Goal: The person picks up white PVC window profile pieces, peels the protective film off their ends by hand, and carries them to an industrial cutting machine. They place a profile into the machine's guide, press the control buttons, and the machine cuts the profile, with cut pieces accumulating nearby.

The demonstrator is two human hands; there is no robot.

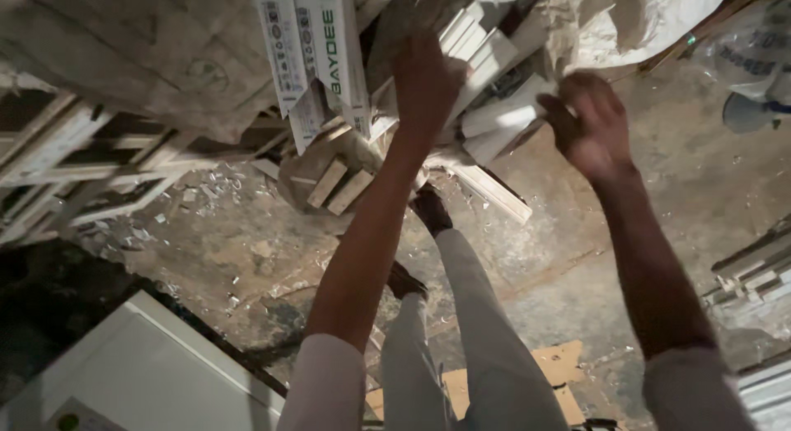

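Head view, looking down. The left hand [424, 81] lies flat, fingers extended, on a heap of white strips [486, 60] leaning against the sacks [165, 52]; the right hand [589, 122], fingers curled, pinches the end of one white strip [507, 118] at the heap's edge. Judged from this, the strip is only just gripped and not yet drawn free; most of the heap is untouched. Open floor [560, 258] lies to the right; a wooden frame [91, 159] and a white panel [148, 365] crowd the left
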